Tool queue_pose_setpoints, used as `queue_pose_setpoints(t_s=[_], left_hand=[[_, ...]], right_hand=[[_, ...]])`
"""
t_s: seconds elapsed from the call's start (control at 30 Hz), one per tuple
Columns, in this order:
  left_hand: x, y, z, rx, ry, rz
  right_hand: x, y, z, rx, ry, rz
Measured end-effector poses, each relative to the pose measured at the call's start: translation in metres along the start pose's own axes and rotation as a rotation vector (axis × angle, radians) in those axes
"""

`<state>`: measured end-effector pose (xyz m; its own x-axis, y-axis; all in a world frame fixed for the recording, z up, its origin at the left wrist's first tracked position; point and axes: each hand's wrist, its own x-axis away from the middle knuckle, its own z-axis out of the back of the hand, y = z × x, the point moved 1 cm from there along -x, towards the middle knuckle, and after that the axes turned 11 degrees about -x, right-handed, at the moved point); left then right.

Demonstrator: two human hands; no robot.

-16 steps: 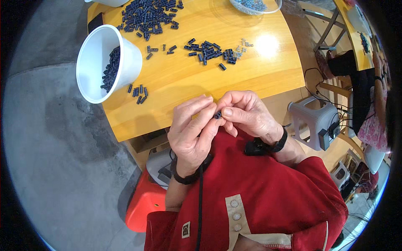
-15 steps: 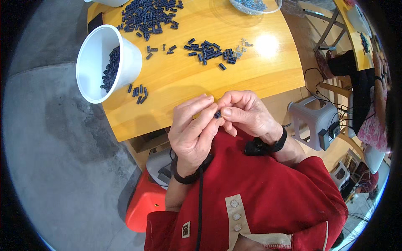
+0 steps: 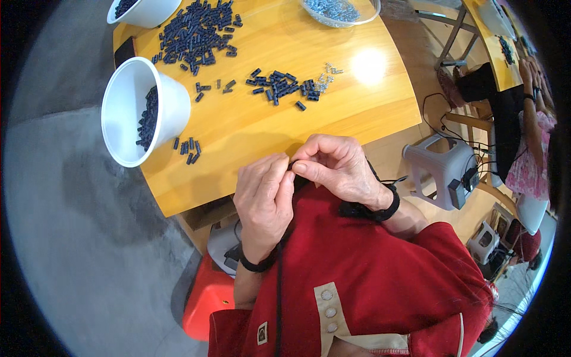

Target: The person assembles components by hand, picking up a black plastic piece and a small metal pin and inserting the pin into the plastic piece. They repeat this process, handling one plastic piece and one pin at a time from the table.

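Observation:
Close to the table's near edge, my left hand (image 3: 262, 199) and my right hand (image 3: 340, 169) meet fingertip to fingertip. Pinched between them is a small black cylindrical part (image 3: 291, 165), mostly covered by the fingers. Both hands are closed on it. Beyond them on the wooden table (image 3: 250, 134) lies a small heap of black cylindrical parts (image 3: 279, 86), with tiny clear pieces (image 3: 326, 78) at its right. A few more black parts (image 3: 189, 147) lie to the left, near a white tub (image 3: 175, 101) tilted on its side with black parts inside.
A large pile of black parts (image 3: 193, 35) covers the far left of the table, beside a second white tub (image 3: 157, 12) and a dark flat object (image 3: 125, 52). A clear bowl (image 3: 369, 13) of bluish pieces stands at the back. At right are a grey stool (image 3: 437, 157) and another person (image 3: 529, 143).
My hands, still together, have turned slightly, so the black part's end is less visible. The whole view has shifted, with the table lower and further left in the picture.

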<state>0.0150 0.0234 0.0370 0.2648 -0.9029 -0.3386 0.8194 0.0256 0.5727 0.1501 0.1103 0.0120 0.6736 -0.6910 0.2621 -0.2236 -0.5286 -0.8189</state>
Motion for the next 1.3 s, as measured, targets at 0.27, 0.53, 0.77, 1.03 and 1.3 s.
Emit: queue_pose_setpoints(t_s=[0.27,0.53,0.77,1.03,1.3], left_hand=[[0.000,-0.003,-0.003,0.120,-0.056,0.176],[-0.003,-0.008,-0.004,0.261,-0.038,0.282],[-0.006,-0.011,-0.006,0.257,-0.037,0.234],[-0.006,-0.011,-0.009,0.251,-0.039,0.226],[-0.004,-0.010,-0.010,0.251,-0.050,0.231]], right_hand=[[-0.009,-0.014,0.007,0.471,-0.136,0.405],[-0.029,-0.023,0.045,1.138,0.306,0.601],[-0.043,-0.023,0.064,1.437,0.177,0.658],[-0.026,-0.017,0.068,1.320,0.234,0.699],[-0.021,-0.016,0.073,1.132,0.391,0.732]])
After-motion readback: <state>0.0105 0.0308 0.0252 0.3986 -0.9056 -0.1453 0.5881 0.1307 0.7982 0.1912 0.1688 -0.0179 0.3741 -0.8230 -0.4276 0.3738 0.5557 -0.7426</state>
